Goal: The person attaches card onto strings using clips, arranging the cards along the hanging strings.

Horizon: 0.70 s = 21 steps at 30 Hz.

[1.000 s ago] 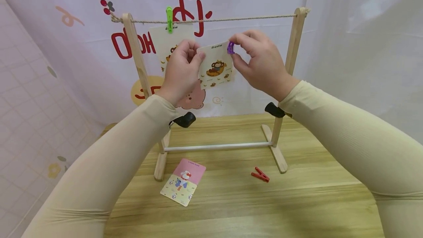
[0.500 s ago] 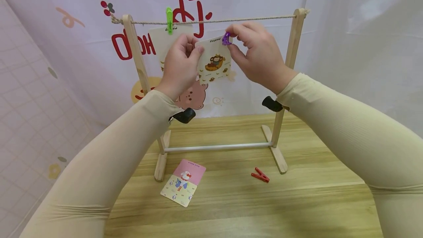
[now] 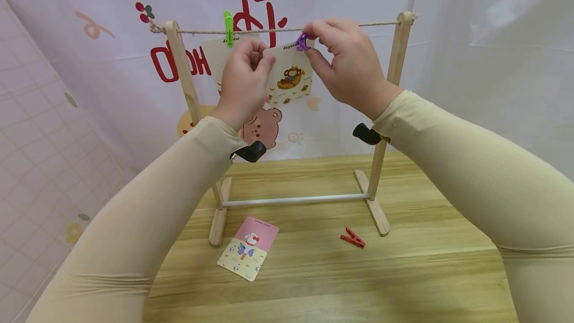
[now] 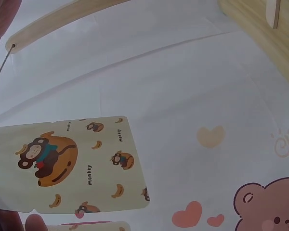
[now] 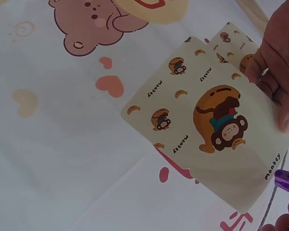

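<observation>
Holding the flat, round-cornered monkey card [image 3: 289, 76] a bit higher than a second ago, close to the twisted rope [image 3: 269, 31], pinched in the left hand [image 3: 245, 78]; gripping a purple clothespin [image 3: 303, 42] in the right hand [image 3: 349, 61].

Up top, the cream monkey card [image 3: 290, 78] meets a purple clip [image 3: 302, 42].

Both cream sleeves [image 3: 448, 163] bear ring-like creases, with a rounded black fitting [image 3: 366, 134] at each wrist.

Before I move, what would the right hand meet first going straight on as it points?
The right hand, pinching a purple plastic clip, would probably meet the cream rectangular monkey-print card first; whether clip and card touch is unclear.
</observation>
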### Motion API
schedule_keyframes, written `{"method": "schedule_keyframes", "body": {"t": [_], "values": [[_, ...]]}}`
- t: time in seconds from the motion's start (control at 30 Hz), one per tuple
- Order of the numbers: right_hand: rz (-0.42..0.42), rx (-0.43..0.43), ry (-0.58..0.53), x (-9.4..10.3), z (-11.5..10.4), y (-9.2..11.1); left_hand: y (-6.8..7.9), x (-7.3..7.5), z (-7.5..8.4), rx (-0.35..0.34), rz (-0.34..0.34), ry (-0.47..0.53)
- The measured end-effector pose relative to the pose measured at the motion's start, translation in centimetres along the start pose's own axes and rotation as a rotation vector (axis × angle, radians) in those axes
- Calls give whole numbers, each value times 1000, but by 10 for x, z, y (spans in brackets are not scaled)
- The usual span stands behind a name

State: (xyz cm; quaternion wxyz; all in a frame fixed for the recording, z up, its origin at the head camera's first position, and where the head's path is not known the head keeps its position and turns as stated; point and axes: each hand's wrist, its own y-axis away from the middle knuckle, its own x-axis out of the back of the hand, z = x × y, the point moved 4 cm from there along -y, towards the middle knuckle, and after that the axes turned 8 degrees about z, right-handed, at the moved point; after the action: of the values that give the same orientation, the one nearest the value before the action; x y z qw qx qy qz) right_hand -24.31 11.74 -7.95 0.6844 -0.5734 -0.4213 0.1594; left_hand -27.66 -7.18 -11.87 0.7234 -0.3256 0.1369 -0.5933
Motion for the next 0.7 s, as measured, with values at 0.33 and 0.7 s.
{"method": "schedule_keyframes", "body": {"t": [0.33, 0.7], "values": [[-6, -2, 27, 1, -1, -8, -5, 1, 1, 4, 23, -14], [-7, 8, 46, 2, -1, -18, -10, 2, 2, 16, 44, -11]]}}
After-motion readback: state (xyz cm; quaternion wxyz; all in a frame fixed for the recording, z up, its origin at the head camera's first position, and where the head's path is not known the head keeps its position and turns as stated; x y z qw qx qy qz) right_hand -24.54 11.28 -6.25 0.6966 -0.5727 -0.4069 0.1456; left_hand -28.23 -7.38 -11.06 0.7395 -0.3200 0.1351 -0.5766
